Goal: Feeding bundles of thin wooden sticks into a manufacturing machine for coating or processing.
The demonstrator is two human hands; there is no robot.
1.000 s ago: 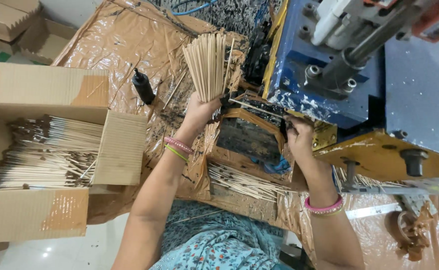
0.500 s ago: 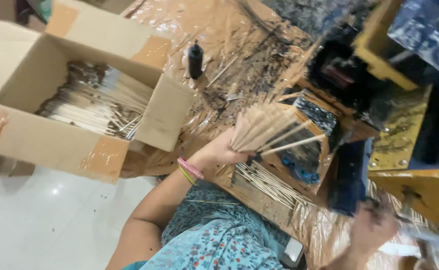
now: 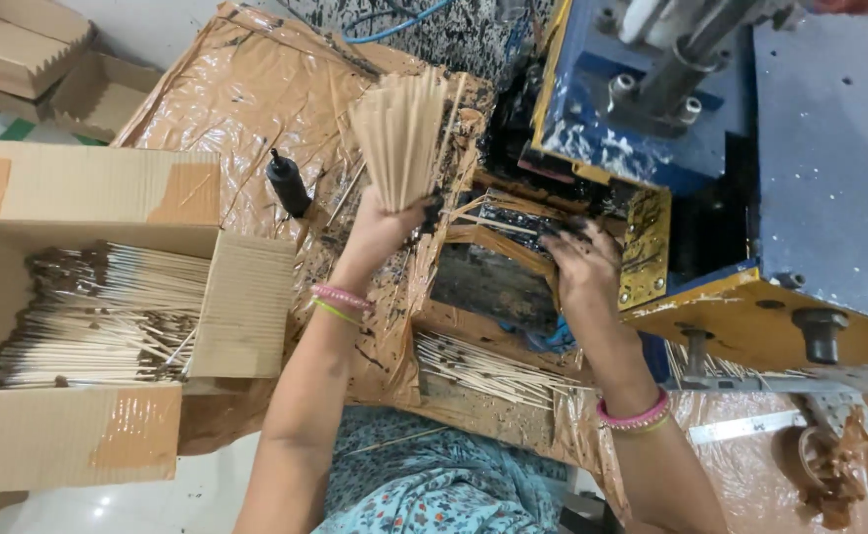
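My left hand is closed around the lower end of a fanned bundle of thin bamboo sticks, held upright above the surface, which is wrapped in brown plastic sheet smeared with black paste. My right hand, its fingers blackened, reaches into the feed tray at the mouth of the blue and yellow machine; the fingers are curled over a few sticks lying there, though I cannot tell whether they pinch any one of them.

Just below the tray, a layer of bare sticks lies in a wooden trough beside my lap, so plenty of stock looks unfed. The bundle in my left hand is full as well, which makes me judge the feeding to be in the middle rather than near its end.

Off to my left, the open cardboard box already holds a deep pile of coated sticks, dark at one end, so a good share of work seems done. A small black bottle stands on the surface between box and bundle.
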